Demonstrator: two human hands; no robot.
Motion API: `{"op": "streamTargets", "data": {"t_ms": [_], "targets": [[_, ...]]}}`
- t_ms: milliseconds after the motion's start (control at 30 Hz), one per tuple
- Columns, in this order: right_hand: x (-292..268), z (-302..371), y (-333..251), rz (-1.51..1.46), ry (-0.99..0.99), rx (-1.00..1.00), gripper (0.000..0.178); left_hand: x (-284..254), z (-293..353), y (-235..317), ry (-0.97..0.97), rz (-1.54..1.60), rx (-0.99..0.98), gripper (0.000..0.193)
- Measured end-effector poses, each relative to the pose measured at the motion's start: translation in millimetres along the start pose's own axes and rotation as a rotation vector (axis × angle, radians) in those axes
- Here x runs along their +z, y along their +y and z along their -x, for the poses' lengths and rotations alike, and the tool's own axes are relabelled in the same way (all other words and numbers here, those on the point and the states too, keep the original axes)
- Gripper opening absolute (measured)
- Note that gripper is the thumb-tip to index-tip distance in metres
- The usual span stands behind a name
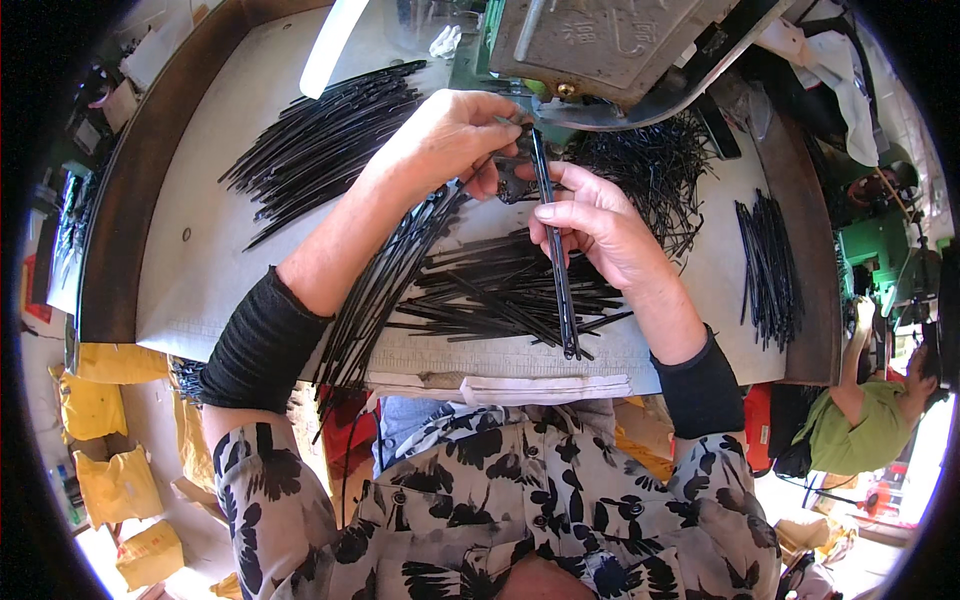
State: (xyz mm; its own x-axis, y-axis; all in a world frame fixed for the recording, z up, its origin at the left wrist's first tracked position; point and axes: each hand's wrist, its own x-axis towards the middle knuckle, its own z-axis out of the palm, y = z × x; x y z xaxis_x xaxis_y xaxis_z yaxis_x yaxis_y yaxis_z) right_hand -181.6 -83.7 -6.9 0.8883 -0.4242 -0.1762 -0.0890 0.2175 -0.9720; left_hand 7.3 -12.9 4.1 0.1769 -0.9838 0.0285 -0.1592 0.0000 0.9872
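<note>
A long thin black strip (556,262) runs from under the machine's edge down toward the table's front. My right hand (598,225) holds it about midway, thumb and fingers pinched on it. At the strip's upper end, close beneath the metal machine head (590,45), my left hand (462,140) has its thumb and fingertips pressed together. What lies between those left fingertips is too small to make out. Below the hands is a loose pile of similar black strips (500,290). More strips (385,270) hang over the front edge under my left forearm.
A big bundle of black strips (335,130) lies at the left; a smaller bundle (768,270) is at the right. A tangled black heap (650,175) sits beside the machine. A raised brown rim (115,240) borders the table. Another person in green (862,425) is at far right.
</note>
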Motion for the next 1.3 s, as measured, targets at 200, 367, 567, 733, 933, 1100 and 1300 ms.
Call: {"op": "streamTargets", "data": {"t_ms": [200,367,567,733,933,1100,1300], "targets": [[-0.5,0.1,0.7,-0.032,0.013,0.02,0.041,-4.2,3.3,5.9,-0.003,-0.07,-0.12,0.028],[1.1,-0.4,2.1,-0.048,0.046,0.006,0.033,-5.6,2.4,1.8,-0.029,-0.053,-0.147,0.032],[3.6,-2.8,1.5,-0.05,0.093,0.01,0.026,-5.5,4.0,1.2,-0.016,-0.018,-0.134,0.031],[6.9,-4.6,0.5,-0.044,0.134,-0.02,0.024,-5.7,4.4,3.5,-0.013,-0.011,-0.138,0.029],[5.3,-8.3,-0.3,-0.07,0.141,-0.046,0.023,-5.0,7.9,6.2,-0.056,0.056,-0.086,0.029],[4.9,-12.5,1.9,-0.081,0.138,-0.064,0.023,-4.9,5.9,3.6,-0.086,0.088,-0.145,0.029],[4.5,-15.0,1.2,-0.094,0.128,-0.081,0.023,-4.1,5.4,2.3,-0.07,0.097,-0.135,0.028]]}}
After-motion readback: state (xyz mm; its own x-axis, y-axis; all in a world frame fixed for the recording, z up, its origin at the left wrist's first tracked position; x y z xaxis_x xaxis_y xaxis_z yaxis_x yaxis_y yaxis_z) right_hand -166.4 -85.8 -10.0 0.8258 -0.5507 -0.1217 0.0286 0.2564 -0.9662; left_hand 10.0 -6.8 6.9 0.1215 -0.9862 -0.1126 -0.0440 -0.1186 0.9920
